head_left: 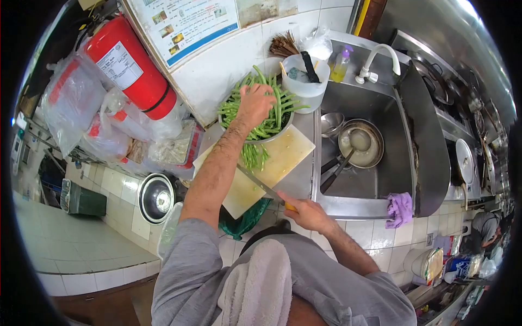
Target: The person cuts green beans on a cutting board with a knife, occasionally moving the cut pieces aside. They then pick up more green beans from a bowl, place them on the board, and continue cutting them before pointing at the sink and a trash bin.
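My left hand [256, 104] reaches into a heap of long green beans [283, 103], its fingers curled down around some of them. The beans fill a metal bowl [278, 136] and stick out over its rim. This bowl stands at the back of a worn, yellowish-white cutting board [293, 152]. Shorter bean pieces [253, 157] lie on the board just in front of the bowl. My right hand [311, 214] grips the yellow handle of a knife [260, 183]; the blade points up and left, low over the board.
On the right, a steel sink [353, 204] holds a pan [376, 155] and a ladle [360, 140]. Behind the board stands a white tub [307, 89]. A red fire extinguisher [130, 68] and bagged containers [76, 103] are at left. A green bag [239, 223] hangs below the board.
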A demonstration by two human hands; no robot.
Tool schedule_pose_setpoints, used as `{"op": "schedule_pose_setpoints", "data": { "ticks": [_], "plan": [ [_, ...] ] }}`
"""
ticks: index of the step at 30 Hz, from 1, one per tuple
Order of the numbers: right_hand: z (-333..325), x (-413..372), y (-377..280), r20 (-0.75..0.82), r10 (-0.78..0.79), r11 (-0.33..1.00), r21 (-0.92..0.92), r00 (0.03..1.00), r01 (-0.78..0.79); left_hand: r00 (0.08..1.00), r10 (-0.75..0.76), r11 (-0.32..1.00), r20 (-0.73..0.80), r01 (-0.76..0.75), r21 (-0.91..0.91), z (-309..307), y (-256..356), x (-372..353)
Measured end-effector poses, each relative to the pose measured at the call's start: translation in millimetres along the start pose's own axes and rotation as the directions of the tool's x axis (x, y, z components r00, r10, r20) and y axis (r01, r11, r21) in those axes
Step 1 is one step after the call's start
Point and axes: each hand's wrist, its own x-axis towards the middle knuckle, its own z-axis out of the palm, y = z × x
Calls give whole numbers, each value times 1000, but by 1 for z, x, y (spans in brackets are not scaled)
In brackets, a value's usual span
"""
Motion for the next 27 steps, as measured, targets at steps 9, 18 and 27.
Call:
{"op": "schedule_pose_setpoints", "data": {
  "ticks": [9, 18, 27],
  "plan": [
    [25, 54, -24, 88, -74, 997, 13, 993, 73, 857, -64, 966, -511, -77, -249, -104, 9, -23],
    [12, 43, -20, -159, 98, 982, -143, 983, -121, 980, -119, 884, 162, 179, -433, -55, -34, -186],
    [67, 42, -63, -270, 188, 978, -34, 944, -205, 974, 208, 828, 90, -126, -546, 2, -57, -208]
  ]
}}
